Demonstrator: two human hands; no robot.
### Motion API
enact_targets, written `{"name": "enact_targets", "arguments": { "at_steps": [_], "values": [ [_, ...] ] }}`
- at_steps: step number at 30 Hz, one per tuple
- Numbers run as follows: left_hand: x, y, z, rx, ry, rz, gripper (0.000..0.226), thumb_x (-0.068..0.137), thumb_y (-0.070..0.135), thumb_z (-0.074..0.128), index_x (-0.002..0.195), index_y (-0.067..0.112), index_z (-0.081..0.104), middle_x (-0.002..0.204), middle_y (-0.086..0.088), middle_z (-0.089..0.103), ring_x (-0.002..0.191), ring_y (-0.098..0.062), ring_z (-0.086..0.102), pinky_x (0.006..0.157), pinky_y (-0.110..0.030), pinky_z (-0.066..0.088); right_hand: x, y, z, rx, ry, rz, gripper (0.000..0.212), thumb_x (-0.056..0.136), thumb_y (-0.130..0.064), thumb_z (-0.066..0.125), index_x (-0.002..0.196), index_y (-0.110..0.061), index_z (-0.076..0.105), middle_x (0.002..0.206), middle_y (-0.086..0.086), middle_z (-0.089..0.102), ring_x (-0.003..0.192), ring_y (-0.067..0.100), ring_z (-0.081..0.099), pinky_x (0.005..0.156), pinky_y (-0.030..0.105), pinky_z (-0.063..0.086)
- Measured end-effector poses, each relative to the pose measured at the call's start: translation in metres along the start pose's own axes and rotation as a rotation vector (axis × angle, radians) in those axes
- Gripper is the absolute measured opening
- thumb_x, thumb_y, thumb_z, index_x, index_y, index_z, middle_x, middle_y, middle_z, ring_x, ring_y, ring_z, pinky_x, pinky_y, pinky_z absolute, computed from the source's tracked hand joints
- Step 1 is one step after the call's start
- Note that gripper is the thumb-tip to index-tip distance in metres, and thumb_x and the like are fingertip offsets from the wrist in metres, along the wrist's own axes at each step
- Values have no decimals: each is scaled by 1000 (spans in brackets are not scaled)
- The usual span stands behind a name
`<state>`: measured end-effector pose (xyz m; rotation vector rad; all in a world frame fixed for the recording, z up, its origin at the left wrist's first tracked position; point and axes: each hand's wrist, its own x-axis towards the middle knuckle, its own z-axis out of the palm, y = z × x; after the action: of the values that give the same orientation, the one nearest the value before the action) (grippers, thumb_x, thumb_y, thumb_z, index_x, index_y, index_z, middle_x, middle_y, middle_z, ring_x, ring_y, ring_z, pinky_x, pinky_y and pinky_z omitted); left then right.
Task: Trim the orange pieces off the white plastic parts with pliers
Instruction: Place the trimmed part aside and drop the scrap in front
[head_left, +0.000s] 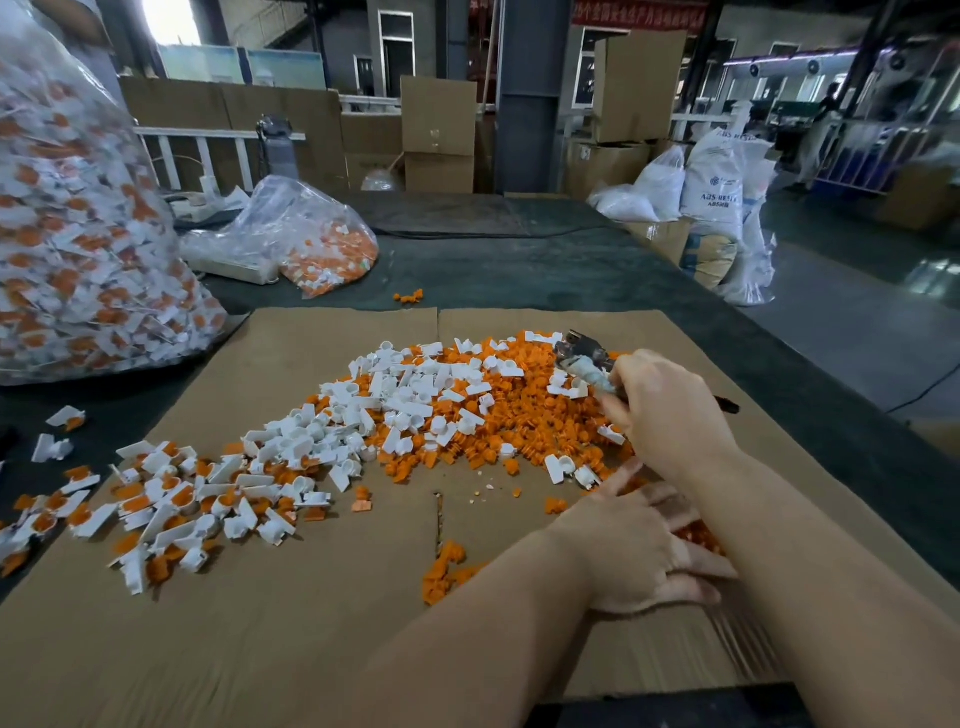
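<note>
Tons of white parts (332, 426) and orange bits (519, 410) on cardboard (260, 623); bags (78, 249) far left hold more. Right hand (670, 410) grips pliers (584, 358), left hand (639, 551) flat, fingers spread.

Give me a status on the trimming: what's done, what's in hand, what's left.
Done: a mound of cut orange pieces with bare white parts lies mid-cardboard. In hand: the right hand grips the pliers; the left hand lies flat by loose orange scraps, holding no part. Left: untrimmed parts on the cardboard's left, plus a large bag and a smaller bag.
</note>
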<state>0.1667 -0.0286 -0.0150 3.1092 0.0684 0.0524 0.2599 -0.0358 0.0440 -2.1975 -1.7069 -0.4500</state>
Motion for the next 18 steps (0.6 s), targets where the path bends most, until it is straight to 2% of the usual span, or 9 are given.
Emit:
{"name": "enact_targets", "arguments": {
  "at_steps": [5,11,14,16,18],
  "values": [
    [1,-31,-2,107,-8,-125,44,100,48,24,143,43,31,158,3,16,145,-17,-2,110,-44,-21,0,3,1,24,21,-5,17,96,-25,49,84,-12,50,84,1,49,74,14,48,64,22,36],
    [-7,-73,-1,219,9,-378,47,99,51,20,145,46,16,160,2,-2,145,-21,-14,109,-48,-18,1,6,6,9,25,14,17,97,-26,47,89,-12,53,88,0,52,76,11,46,65,20,35],
    [-13,-85,1,250,48,-465,49,99,49,21,146,47,6,159,0,-9,144,-23,-18,105,-49,-21,-1,5,12,-3,24,26,16,97,-27,46,87,-14,49,86,-3,46,76,11,43,64,20,33],
    [-17,-88,-1,207,85,-488,47,100,47,21,145,48,7,159,1,-6,144,-22,-18,105,-47,-21,-3,2,18,-9,14,27,16,97,-25,45,86,-15,46,86,-3,42,78,13,45,64,22,32],
    [-23,-89,-5,140,145,-500,45,101,44,23,145,46,15,159,3,3,145,-20,-14,107,-44,-20,-3,-1,25,-22,2,40,16,97,-24,44,88,-13,49,87,-1,45,82,16,49,67,25,38]
  ]
}}
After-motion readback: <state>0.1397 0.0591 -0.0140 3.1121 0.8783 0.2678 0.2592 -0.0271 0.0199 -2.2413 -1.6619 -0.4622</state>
